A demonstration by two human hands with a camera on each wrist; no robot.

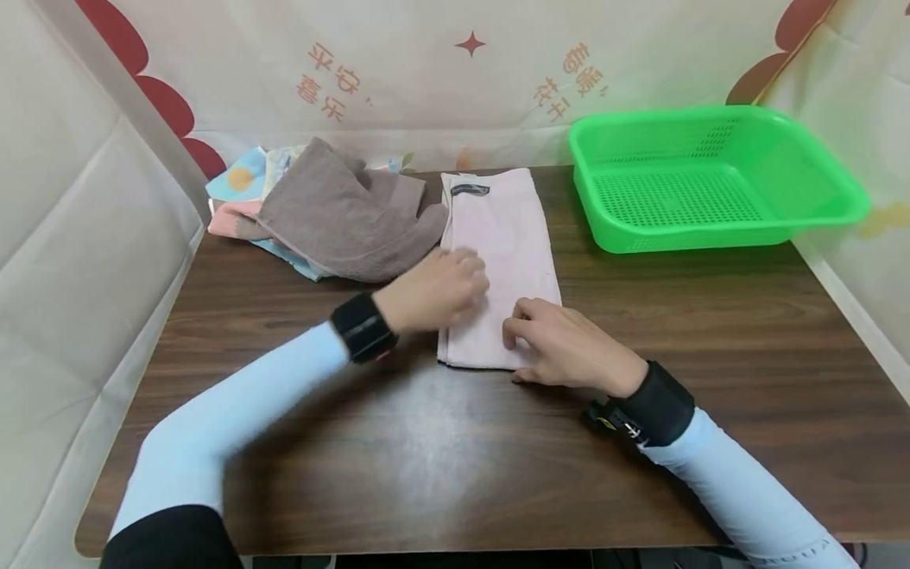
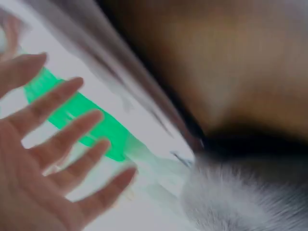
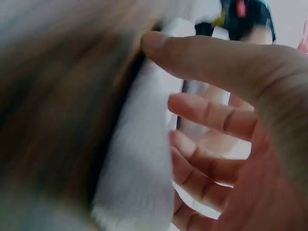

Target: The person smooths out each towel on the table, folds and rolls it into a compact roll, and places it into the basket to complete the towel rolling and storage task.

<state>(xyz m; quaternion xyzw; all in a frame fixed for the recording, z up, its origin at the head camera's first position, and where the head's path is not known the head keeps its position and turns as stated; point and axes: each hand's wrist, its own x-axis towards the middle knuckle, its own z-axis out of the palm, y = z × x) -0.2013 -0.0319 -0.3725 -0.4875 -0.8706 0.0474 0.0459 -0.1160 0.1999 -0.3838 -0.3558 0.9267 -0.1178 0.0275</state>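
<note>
A folded pale pink towel [image 1: 506, 237] lies lengthwise on the table, with a small dark label [image 1: 471, 190] near its far end. My left hand [image 1: 437, 291] hovers over its left edge, blurred in the head view; in the left wrist view the fingers [image 2: 72, 130] are spread and hold nothing. At the near right corner my right hand [image 1: 565, 344] rests on the towel with loosely bent fingers. From the right wrist, the thumb [image 3: 192, 55] reaches the towel's edge, apart from the fingers, which touch the towel's face [image 3: 139, 144].
Left of the pink towel sits a loose pile with a grey towel [image 1: 341, 213] on top and a blue patterned cloth [image 1: 238, 178] beneath. A green plastic basket [image 1: 718, 235] stands at the back right. Printed white cloth walls [image 1: 426, 95] enclose the wooden table [image 1: 398, 474].
</note>
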